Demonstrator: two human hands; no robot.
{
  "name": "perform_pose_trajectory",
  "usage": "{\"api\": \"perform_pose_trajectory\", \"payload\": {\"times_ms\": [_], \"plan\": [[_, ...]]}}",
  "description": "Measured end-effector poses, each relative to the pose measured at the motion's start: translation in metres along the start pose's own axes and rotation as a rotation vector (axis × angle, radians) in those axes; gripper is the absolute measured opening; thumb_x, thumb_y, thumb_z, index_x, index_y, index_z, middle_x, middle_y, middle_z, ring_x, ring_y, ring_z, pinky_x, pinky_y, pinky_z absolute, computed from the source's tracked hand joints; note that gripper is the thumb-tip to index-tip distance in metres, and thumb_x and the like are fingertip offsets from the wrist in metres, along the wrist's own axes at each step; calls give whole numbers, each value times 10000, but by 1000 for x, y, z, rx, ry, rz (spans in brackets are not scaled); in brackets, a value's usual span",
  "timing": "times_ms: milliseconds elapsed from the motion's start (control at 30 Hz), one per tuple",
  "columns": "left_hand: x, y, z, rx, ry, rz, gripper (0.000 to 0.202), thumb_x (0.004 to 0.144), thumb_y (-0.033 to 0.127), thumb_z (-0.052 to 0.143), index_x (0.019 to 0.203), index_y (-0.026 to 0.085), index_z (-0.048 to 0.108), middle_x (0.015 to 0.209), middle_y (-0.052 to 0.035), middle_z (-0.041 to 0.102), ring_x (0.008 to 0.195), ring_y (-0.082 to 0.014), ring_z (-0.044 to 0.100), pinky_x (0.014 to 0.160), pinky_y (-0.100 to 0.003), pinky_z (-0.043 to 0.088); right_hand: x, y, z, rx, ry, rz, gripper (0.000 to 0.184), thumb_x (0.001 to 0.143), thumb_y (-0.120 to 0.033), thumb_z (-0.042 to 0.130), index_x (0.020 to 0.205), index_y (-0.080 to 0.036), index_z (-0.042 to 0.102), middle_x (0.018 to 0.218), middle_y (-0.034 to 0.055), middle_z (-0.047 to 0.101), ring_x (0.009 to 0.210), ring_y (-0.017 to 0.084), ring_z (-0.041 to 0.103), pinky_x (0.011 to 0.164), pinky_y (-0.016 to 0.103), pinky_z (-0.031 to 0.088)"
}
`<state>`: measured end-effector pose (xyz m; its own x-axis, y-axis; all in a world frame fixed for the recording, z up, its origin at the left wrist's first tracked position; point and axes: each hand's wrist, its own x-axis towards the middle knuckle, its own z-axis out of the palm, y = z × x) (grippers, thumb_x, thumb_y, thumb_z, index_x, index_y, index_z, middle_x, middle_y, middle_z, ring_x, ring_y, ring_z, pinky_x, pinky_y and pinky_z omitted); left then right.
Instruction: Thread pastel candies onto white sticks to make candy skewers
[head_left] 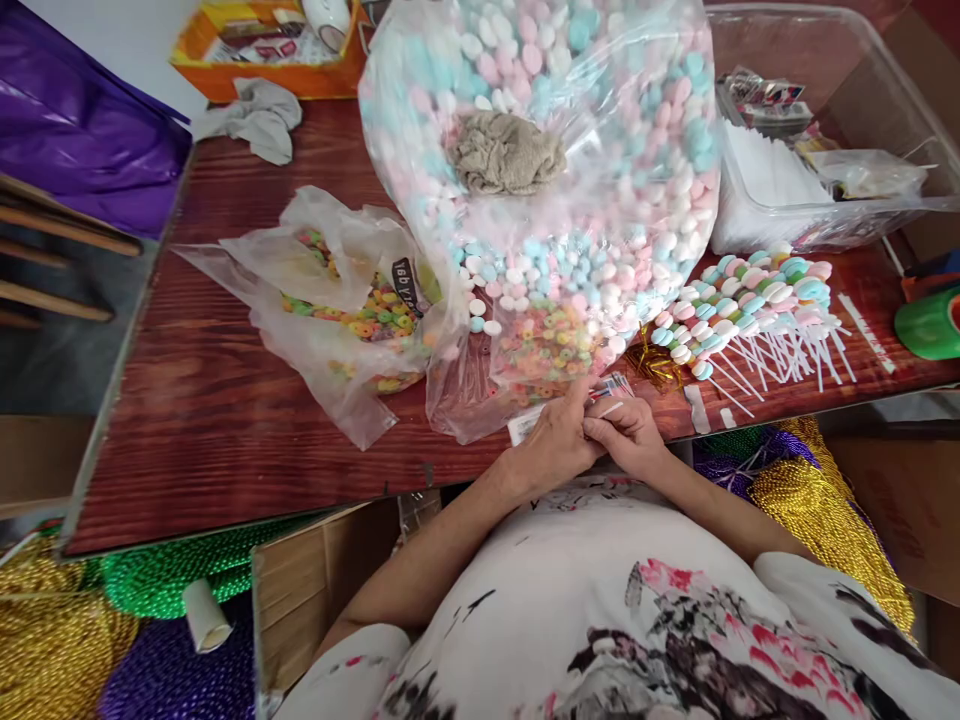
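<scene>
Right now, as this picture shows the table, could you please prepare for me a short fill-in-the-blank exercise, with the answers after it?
The brown cloth lies on ____ of the big bag.
In the picture, the clear tub stands to the ____ of the big bag.
The left hand and right hand are close together.
The shiny sheet at upper left is coloured ____.

Missing words: top; right; purple.

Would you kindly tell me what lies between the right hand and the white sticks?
In the head view, gold tinsel lies between the right hand and white sticks.
</scene>
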<state>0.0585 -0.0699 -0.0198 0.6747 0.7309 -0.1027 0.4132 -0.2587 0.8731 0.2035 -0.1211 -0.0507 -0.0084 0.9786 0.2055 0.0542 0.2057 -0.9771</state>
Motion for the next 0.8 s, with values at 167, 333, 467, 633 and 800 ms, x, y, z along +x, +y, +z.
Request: {"api": "perform_pose_trajectory", "payload": {"times_ms": [167,333,467,633,800], "plan": [[-4,-4,-40,-404,-248,-78,615,758,405,775,1316,207,609,992,-55,722,895,-204,662,775,-303,517,15,-22,-21,164,-132,80,192,878,-349,680,760,-205,730,713,13,683,646,134,600,629,281,479],[-1,-10,-37,-802,-166,-286,351,731,458,802,897,149,779,798,-52,722,665,-133,627,637,-254,491,43,-46,-30,169,-92,17,131,856,-356,712,835,-226,714,760,-12,653,679,120,581,650,267,471],[4,-7,-19,-881,111,-221,280,684,402,847,790,159,758,759,-33,692,692,-135,612,675,-272,497,57,-53,-22,78,94,-119,81,849,-287,714,814,-231,668,738,-21,619,656,110,550,624,261,455],[7,-4,-12,-863,381,-109,296,710,443,800,690,185,657,638,16,554,555,-97,470,515,-244,407,62,-36,-5,-142,35,-253,137,893,-252,626,760,-225,617,678,-14,594,632,123,549,629,284,468],[8,3,-19,-890,546,-197,350,712,495,773,723,203,580,605,32,539,526,-101,475,489,-234,424,55,-25,3,28,146,-82,272,844,-366,708,1068,-247,610,894,11,643,663,111,552,613,261,489]]}}
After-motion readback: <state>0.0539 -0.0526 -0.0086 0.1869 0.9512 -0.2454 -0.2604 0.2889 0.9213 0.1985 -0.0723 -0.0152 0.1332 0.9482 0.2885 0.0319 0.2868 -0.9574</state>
